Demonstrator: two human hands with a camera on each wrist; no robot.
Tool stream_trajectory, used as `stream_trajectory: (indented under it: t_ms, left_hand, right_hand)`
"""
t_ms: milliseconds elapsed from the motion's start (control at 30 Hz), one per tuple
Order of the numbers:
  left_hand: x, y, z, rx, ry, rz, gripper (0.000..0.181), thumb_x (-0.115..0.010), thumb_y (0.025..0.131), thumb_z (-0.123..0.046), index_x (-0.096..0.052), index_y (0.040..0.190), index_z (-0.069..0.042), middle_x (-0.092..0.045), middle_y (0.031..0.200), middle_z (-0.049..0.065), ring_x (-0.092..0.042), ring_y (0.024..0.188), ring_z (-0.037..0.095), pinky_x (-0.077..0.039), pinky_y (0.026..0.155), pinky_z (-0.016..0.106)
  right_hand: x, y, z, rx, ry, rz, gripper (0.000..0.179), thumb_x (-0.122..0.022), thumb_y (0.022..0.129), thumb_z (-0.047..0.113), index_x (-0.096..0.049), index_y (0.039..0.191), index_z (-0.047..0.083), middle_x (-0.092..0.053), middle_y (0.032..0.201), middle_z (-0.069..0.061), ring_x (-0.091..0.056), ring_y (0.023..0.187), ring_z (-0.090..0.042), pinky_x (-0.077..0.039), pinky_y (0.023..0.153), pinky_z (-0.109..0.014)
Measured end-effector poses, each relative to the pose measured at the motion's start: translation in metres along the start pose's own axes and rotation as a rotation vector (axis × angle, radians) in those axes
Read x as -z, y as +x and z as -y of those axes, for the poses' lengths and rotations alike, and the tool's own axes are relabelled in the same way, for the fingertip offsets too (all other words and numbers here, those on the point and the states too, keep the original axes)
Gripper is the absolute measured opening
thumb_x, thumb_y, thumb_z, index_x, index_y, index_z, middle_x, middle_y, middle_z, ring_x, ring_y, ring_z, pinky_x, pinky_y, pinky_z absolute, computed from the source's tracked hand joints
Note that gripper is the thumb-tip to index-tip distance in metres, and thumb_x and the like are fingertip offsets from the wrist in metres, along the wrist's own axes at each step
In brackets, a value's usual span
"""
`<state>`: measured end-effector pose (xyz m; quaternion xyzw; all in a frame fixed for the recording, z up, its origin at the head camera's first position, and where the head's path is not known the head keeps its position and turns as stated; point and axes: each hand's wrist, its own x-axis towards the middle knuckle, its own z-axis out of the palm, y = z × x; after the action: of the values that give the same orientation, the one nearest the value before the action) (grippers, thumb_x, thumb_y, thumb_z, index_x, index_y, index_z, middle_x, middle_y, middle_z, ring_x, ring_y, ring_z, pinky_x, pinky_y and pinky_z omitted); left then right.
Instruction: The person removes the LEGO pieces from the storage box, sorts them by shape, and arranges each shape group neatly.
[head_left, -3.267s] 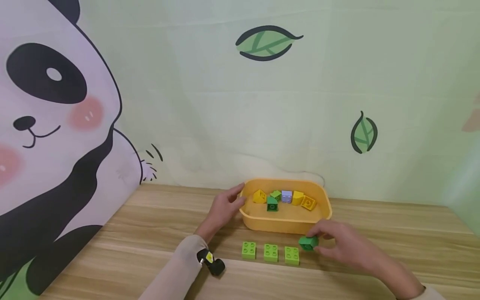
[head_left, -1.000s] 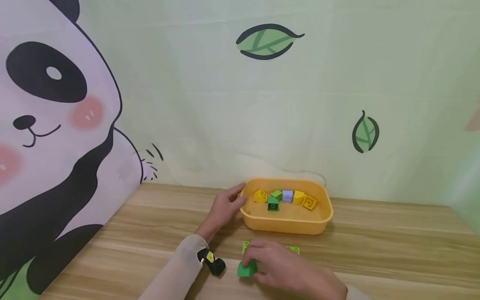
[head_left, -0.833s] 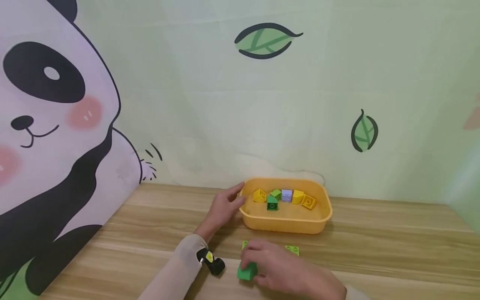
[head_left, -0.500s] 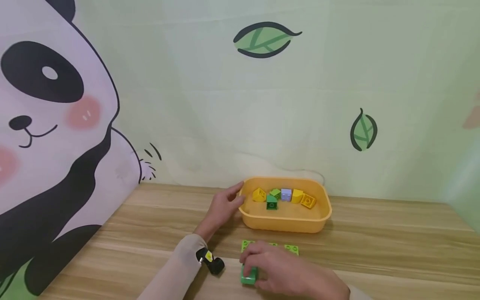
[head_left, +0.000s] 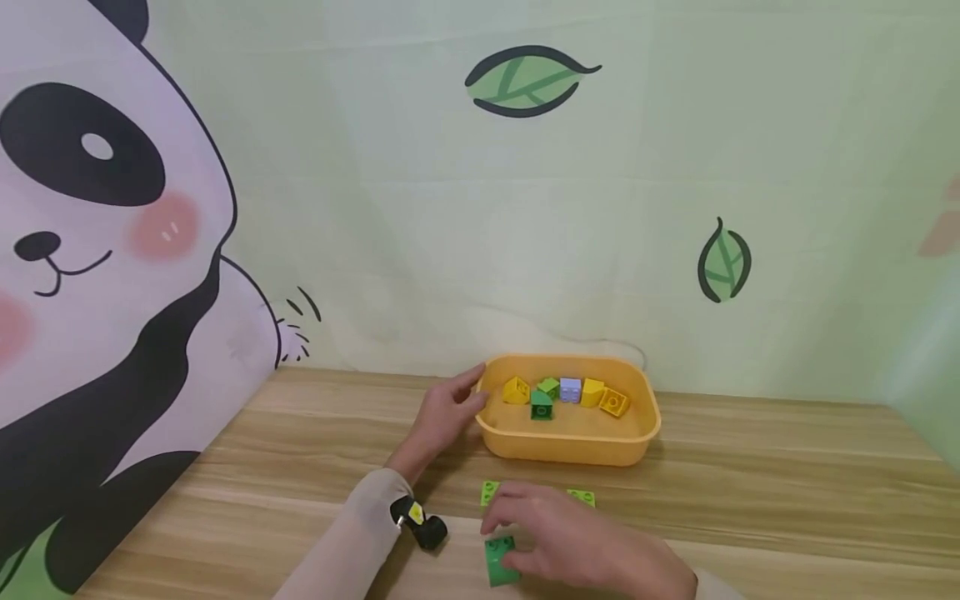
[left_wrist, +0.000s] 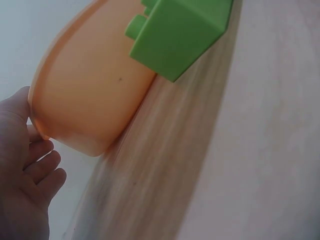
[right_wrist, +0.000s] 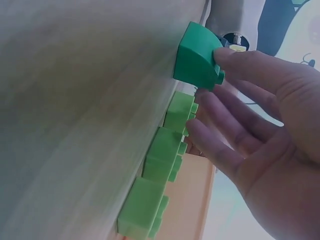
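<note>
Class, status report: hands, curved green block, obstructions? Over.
Left hand touching oblong orange plastic tray. Right hand, relaxed, at curved dark-green plastic block. Block studs-up on wood-grain table. Nearest clutter: three light-green studded plastic blocks.

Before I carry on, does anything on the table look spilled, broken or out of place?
Nothing looks spilled or broken. Only the orange tray looks untidy: its loose blocks lie jumbled, and the rightmost yellow block shows its hollow underside, so it seems tipped over. Outside, the three light green blocks stand in a row.

Curved green brick [head_left: 498, 564], upright, on table [head_left: 765, 500]
</note>
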<state>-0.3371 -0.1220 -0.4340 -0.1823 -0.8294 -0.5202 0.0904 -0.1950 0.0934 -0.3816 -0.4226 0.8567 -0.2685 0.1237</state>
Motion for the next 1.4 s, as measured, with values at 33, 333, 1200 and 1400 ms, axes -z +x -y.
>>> stream_trajectory:
  t_ms: [33, 333, 1200, 1400]
  left_hand:
    - [0.0, 0.0, 0.0, -0.004, -0.001, 0.0, 0.051, -0.065, 0.104, -0.016, -0.056, 0.153, -0.004, -0.054, 0.156, 0.012, -0.054, 0.141, 0.035, -0.046, 0.114, 0.052]
    - [0.0, 0.0, -0.001, -0.006, -0.007, 0.005, 0.051, -0.065, 0.105, -0.015, -0.055, 0.153, -0.003, -0.054, 0.157, 0.013, -0.053, 0.142, 0.035, -0.045, 0.115, 0.052]
    - [0.001, 0.001, -0.001, 0.007, 0.011, 0.012, 0.052, -0.065, 0.105, -0.016, -0.055, 0.154, -0.005, -0.053, 0.157, 0.012, -0.053, 0.141, 0.035, -0.046, 0.115, 0.051]
    - [0.001, 0.0, -0.002, 0.015, 0.009, 0.015, 0.051, -0.065, 0.105, -0.018, -0.055, 0.154, -0.004, -0.053, 0.157, 0.012, -0.053, 0.141, 0.035, -0.046, 0.114, 0.052]
  right_hand:
    - [0.0, 0.0, 0.0, -0.003, -0.001, -0.004, 0.026, -0.081, 0.096, 0.015, -0.075, 0.121, 0.019, -0.066, 0.12, 0.018, -0.062, 0.109, 0.002, -0.054, 0.099, -0.023]
    - [0.0, -0.001, -0.003, 0.038, 0.017, -0.022, 0.02, -0.074, 0.1, 0.007, -0.078, 0.114, 0.02, -0.067, 0.112, 0.017, -0.06, 0.099, 0.004, -0.055, 0.092, -0.02]
    - [-0.007, 0.013, 0.001, -0.124, -0.014, -0.055, 0.032, -0.085, 0.092, 0.019, -0.074, 0.121, 0.016, -0.065, 0.108, 0.016, -0.059, 0.094, 0.003, -0.057, 0.088, -0.022]
    - [-0.007, 0.013, 0.0, -0.113, -0.029, -0.071, 0.033, -0.086, 0.09, 0.017, -0.074, 0.121, 0.015, -0.068, 0.109, 0.013, -0.06, 0.095, 0.001, -0.057, 0.089, -0.023]
